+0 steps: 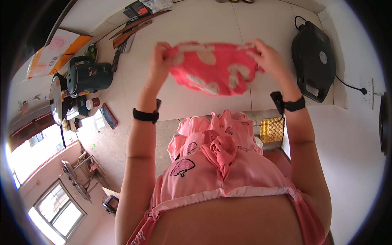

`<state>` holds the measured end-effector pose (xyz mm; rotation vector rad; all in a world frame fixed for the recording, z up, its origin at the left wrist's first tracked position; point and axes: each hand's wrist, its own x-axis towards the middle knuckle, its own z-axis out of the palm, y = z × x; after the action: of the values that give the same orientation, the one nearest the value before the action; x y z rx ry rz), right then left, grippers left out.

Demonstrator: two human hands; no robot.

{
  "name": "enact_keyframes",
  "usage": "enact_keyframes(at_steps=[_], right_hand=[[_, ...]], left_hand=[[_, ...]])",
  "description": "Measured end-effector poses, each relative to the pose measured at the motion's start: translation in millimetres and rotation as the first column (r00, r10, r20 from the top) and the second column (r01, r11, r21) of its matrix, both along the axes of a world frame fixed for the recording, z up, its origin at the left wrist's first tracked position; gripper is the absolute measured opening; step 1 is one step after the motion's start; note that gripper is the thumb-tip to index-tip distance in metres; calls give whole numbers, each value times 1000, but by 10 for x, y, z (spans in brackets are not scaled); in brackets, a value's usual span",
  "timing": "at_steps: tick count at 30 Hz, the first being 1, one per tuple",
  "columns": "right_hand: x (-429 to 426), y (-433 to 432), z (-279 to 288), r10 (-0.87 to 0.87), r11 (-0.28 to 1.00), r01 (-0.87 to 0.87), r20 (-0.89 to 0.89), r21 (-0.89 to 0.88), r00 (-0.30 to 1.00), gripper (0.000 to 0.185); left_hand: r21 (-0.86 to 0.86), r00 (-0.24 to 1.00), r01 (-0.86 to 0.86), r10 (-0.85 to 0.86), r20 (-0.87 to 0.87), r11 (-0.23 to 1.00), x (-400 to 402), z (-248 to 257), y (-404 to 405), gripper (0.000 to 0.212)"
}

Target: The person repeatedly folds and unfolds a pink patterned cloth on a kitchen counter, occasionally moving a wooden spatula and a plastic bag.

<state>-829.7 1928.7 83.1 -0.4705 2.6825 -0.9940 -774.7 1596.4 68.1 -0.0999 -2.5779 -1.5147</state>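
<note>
A red cloth with pale spots (214,69) is stretched between my two hands, over the light tiled countertop (196,104). My left hand (160,61) pinches its left upper corner. At the opposite corner, my right hand (265,58) grips the fabric between thumb and fingers. The cloth's lower edge hangs loose and uneven, slightly blurred. Black straps circle both wrists.
At the right stands a black electric griddle (315,61), its cord running to a wall socket (367,92). On the left are a dark green kettle (92,76), a knife (116,59), wooden spatulas (131,33) and a tablet (109,116). A yellow egg tray (271,130) sits below.
</note>
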Motion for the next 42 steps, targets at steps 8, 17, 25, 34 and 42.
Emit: enact_keyframes(at_steps=[8,17,25,34,42], right_hand=[[-27,-188,918,47,952,-202,-546,-229,836,20],[913,128,-133,380,924,-383,-176,18,908,35],[1179,341,-317,301,949,-308,470,-65,830,29],[-301,-559,-221,361,932,-356,-106,66,926,22],[-366,-996,-700,426,890,-379,-166,254,889,24]], left_hand=[[-25,900,-131,108,-422,991,406,1318,-69,43],[-280,993,74,-45,108,957,1706,-76,-18,28],[-86,935,41,-8,355,995,2174,-327,97,22],[328,948,-232,138,286,916,1327,-667,-575,37],[-547,925,-333,378,-34,768,1135,-948,-617,54]])
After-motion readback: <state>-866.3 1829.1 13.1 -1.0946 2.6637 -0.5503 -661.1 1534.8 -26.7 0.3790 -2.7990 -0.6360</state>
